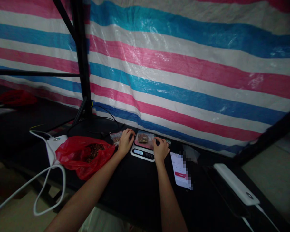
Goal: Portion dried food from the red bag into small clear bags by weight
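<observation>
A small white kitchen scale with a lit display sits on the black table. On its platform lies a clear plastic bag with brown bits inside. My right hand is at the scale's right side, thumb and forefinger pinched on the bag's edge. At the left side of the scale is my left hand, fingers curved and thumb apart from them, close to the platform edge. Just behind its wrist, partly hidden, lies another filled clear bag. A red plastic bag, open at the top, holds many small brown pieces.
A phone with a lit screen lies right of my right hand. Farther right is a white power bank with a cable. A white device with a looped cable stands left. Striped sheeting hangs behind the table.
</observation>
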